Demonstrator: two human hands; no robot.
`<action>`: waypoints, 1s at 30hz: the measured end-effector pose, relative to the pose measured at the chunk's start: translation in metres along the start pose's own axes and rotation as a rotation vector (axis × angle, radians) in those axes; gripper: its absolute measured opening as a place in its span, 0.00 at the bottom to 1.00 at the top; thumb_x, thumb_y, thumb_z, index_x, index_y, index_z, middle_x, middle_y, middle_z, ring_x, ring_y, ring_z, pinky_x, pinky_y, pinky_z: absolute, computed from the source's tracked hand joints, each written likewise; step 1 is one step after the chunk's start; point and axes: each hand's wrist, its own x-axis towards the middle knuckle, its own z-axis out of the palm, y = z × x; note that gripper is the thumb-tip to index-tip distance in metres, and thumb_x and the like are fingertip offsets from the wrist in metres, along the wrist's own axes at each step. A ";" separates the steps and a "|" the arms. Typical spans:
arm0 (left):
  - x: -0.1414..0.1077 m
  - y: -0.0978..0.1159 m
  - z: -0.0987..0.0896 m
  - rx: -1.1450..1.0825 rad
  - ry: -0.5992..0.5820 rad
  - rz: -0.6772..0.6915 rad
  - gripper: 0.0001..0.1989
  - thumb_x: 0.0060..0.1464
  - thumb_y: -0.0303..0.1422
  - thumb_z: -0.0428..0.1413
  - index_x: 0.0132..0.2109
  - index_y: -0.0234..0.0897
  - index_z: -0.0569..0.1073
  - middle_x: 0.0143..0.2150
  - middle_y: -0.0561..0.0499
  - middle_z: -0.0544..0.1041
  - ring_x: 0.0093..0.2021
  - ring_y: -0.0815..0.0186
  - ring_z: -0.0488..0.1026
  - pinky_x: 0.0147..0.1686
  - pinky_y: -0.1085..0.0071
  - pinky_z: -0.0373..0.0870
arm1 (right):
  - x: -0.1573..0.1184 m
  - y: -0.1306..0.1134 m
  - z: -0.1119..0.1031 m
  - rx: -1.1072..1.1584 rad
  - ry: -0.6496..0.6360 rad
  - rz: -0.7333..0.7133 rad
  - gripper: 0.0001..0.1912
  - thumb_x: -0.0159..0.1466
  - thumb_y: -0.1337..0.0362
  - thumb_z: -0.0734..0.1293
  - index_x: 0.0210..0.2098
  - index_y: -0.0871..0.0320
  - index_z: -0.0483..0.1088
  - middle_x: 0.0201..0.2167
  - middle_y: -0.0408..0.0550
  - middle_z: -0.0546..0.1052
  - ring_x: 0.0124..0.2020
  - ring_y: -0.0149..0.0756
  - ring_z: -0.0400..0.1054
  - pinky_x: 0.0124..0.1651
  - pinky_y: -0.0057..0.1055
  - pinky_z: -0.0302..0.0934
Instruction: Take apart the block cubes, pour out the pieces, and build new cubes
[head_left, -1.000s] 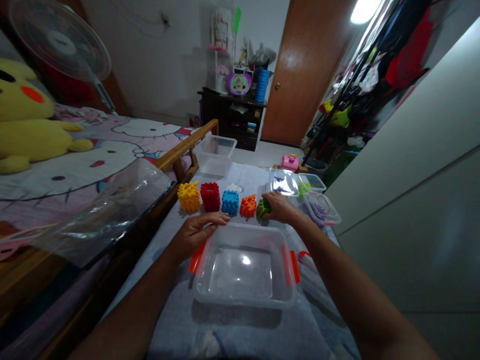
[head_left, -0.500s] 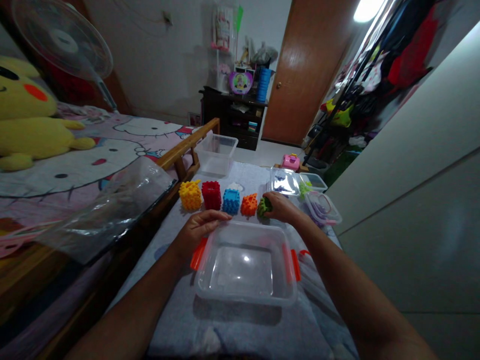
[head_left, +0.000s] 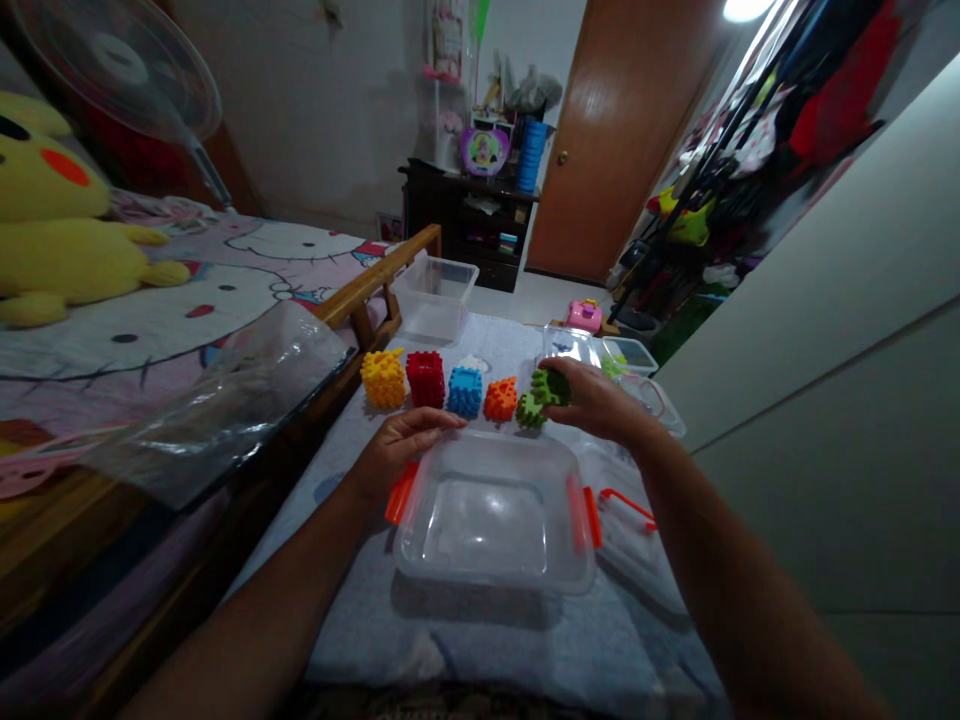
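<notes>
A clear plastic box (head_left: 487,575) with orange side latches stands in front of me. At its far left corner my left hand (head_left: 405,445) rests with fingers stretched along the rim. Closed around a dark green bumpy block piece (head_left: 555,386) is my right hand (head_left: 592,398), beyond the box's far right corner. A lighter green bumpy piece (head_left: 531,410) lies just left of those fingers; I cannot tell whether the two are joined. To the left stand orange (head_left: 500,399), blue (head_left: 465,390), red (head_left: 425,380) and yellow (head_left: 383,379) bumpy block clusters in a row.
A clear lid (head_left: 637,560) with an orange handle lies right of the box. Another clear bin (head_left: 435,300) stands at the back left, and small clear containers (head_left: 628,354) at the back right. A wooden bed rail (head_left: 382,275) borders the left side.
My right hand has risen slightly and moved right with the dark green piece, exposing the lighter green one. My left hand keeps its place at the box corner. The view has shifted a little.
</notes>
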 end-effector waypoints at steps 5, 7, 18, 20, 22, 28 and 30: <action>0.002 -0.003 -0.002 0.020 -0.010 0.021 0.10 0.48 0.35 0.64 0.39 0.38 0.83 0.44 0.45 0.83 0.47 0.56 0.77 0.51 0.63 0.69 | -0.035 -0.061 -0.023 0.109 -0.288 -0.130 0.31 0.56 0.61 0.73 0.58 0.55 0.66 0.51 0.51 0.75 0.49 0.43 0.69 0.51 0.38 0.62; 0.003 -0.004 -0.003 0.024 -0.015 0.033 0.10 0.49 0.35 0.64 0.39 0.38 0.83 0.44 0.46 0.83 0.48 0.57 0.76 0.52 0.64 0.69 | -0.041 -0.078 -0.015 0.093 -0.415 -0.178 0.30 0.55 0.61 0.74 0.56 0.57 0.68 0.50 0.53 0.75 0.49 0.43 0.69 0.52 0.37 0.62; 0.003 -0.005 -0.004 0.053 -0.030 0.057 0.09 0.51 0.34 0.62 0.40 0.39 0.83 0.44 0.47 0.83 0.48 0.59 0.76 0.52 0.66 0.67 | -0.043 -0.087 0.059 -0.274 -0.636 -0.266 0.21 0.56 0.67 0.70 0.49 0.67 0.71 0.45 0.63 0.77 0.43 0.47 0.74 0.40 0.35 0.64; 0.003 -0.006 -0.004 0.047 -0.031 0.050 0.09 0.51 0.34 0.62 0.40 0.39 0.83 0.45 0.46 0.83 0.48 0.58 0.76 0.52 0.66 0.67 | -0.046 -0.086 0.065 -0.293 -0.647 -0.282 0.21 0.57 0.68 0.69 0.50 0.66 0.71 0.45 0.63 0.77 0.43 0.48 0.75 0.39 0.36 0.65; 0.002 -0.006 -0.004 0.034 -0.029 0.036 0.09 0.51 0.34 0.63 0.40 0.39 0.83 0.44 0.46 0.83 0.47 0.58 0.76 0.51 0.66 0.68 | -0.049 -0.085 0.069 -0.310 -0.653 -0.292 0.19 0.59 0.69 0.67 0.50 0.64 0.71 0.45 0.62 0.77 0.42 0.48 0.76 0.39 0.36 0.65; 0.002 -0.004 -0.002 0.038 -0.018 0.022 0.10 0.50 0.35 0.63 0.40 0.39 0.83 0.45 0.46 0.83 0.46 0.59 0.76 0.49 0.66 0.70 | -0.052 -0.081 0.078 -0.370 -0.613 -0.293 0.17 0.61 0.69 0.66 0.50 0.60 0.72 0.45 0.61 0.77 0.41 0.48 0.75 0.41 0.39 0.65; 0.001 -0.003 -0.002 0.045 -0.019 0.024 0.10 0.51 0.35 0.63 0.40 0.38 0.83 0.45 0.46 0.83 0.46 0.58 0.76 0.49 0.66 0.70 | -0.052 -0.081 0.078 -0.377 -0.611 -0.296 0.18 0.61 0.67 0.67 0.51 0.60 0.71 0.45 0.61 0.76 0.42 0.48 0.75 0.41 0.40 0.66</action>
